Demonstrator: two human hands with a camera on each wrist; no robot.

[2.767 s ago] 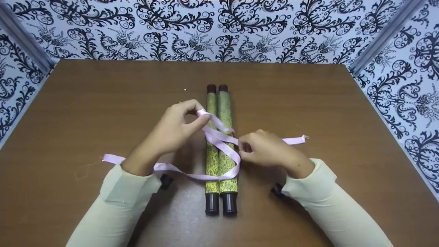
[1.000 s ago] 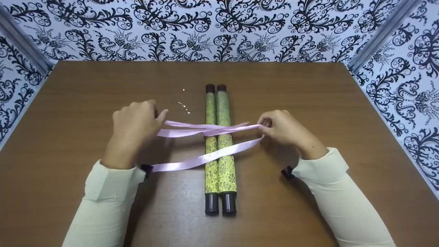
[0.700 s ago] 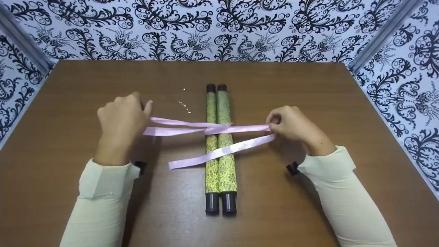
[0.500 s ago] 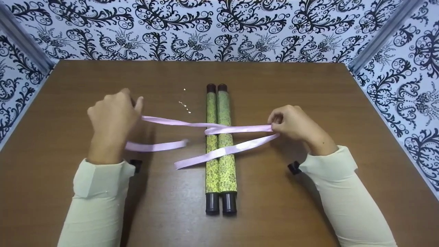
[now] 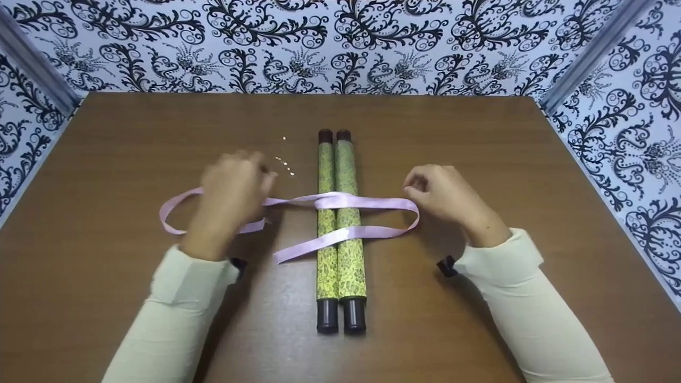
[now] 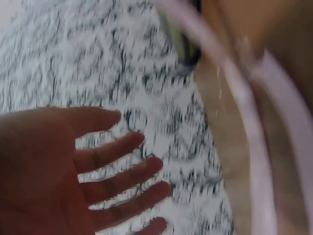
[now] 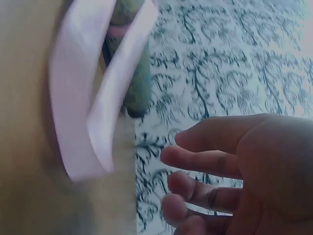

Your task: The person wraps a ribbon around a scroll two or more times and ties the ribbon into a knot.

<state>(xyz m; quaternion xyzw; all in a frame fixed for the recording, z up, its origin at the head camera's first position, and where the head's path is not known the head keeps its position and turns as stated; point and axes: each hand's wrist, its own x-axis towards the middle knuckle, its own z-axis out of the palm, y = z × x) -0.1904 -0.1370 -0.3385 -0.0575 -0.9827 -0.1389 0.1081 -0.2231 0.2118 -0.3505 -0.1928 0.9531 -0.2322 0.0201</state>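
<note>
Two yellow-green patterned rods with dark end caps, a left one and a right one, lie side by side on the table. A pink satin ribbon crosses over them, its loose ends looping out to both sides. Between the rods and the left sleeve, my left hand hovers above the ribbon's left loop; in the left wrist view its fingers are spread and hold nothing. My right hand is just right of the ribbon's right loop, apart from it, fingers loosely curled around nothing in the right wrist view.
The brown wooden table is backed by black-and-white patterned walls. Small light specks lie left of the rods' far part. A dark wrist camera shows at the right cuff.
Both hands have let go of the ribbon. My left hand has come back rightward toward the rods, my right slightly left. The ribbon now lies in loops on both sides.
</note>
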